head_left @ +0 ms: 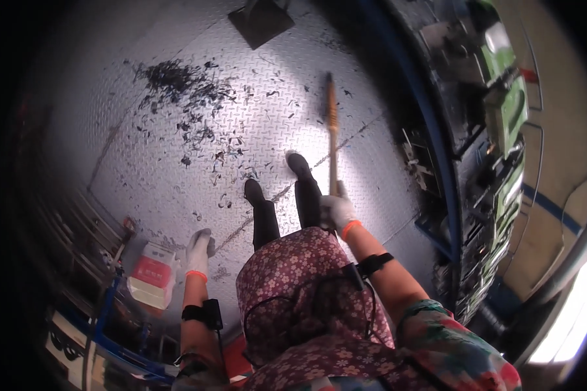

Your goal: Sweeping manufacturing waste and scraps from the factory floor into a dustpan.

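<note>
Apron: a dark red floral cloth apron [306, 287] hangs nearest the camera, covering the person's front down to the black trouser legs and black shoes [299, 164].
Right hand: the right hand [336, 210], in a white work glove with an orange cuff, is clenched round the upper end of a long wooden broom handle [332, 140].
Broom: the handle runs away from the person across the floor; its far end [329, 81] is thin and dark, and the bristles cannot be made out.
Left hand: the left hand [199, 246], gloved the same way, hangs loose at the person's side and grasps nothing.
Floor: a grey diamond-pattern steel plate floor [143, 169] lies under the feet.
Swept so far: dark curled metal shavings [176, 78] are gathered in a loose heap at the upper left, well apart from the broom end.
Left to sweep: thinner scattered shavings [225, 156] trail from the heap toward the shoes, and a few lie near the broom end, so the work looks partly done, by my judgement.
Dustpan: a dark flat pan-like shape [261, 21] lies at the top edge, beyond the heap; the heap has not been taken up.
Surroundings: a red and white plastic canister [153, 274] stands just beside the left hand; a green and black machine [496, 130] runs along the right.
</note>
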A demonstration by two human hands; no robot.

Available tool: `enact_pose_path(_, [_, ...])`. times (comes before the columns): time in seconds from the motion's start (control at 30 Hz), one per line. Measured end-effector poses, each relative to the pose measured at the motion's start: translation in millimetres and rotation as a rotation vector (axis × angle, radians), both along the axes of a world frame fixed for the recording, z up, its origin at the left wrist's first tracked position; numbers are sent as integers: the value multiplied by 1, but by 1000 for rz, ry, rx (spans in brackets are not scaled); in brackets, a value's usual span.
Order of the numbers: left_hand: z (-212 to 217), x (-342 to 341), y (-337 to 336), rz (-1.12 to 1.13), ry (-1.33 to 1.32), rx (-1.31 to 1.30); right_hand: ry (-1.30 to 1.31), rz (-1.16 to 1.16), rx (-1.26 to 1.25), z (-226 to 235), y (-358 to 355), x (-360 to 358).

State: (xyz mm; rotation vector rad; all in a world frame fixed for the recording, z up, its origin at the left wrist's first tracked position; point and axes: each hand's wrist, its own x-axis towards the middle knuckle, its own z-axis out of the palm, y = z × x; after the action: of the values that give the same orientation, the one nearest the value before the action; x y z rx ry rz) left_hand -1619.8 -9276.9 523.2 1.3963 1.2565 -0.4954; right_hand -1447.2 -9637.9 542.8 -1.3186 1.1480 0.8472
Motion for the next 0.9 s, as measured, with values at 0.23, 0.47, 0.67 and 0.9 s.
enact_pose_path(0.23, [-54, -93, -79, 441, 44, -26, -43, -174, 139, -117, -79, 85])
enact_pose_path(0.47, [-89, -225, -237, 877, 138, -197, 22, 319, 361, -83, 133, 55])
enact_pose_path(0.67, [-50, -224, -279, 979, 115, -91, -167, 666, 516, -8, 235, 73])
enact_pose_path(0.9, [-79, -333, -382, 1441, 230, -232, -41, 1213, 161, 11, 157, -63])
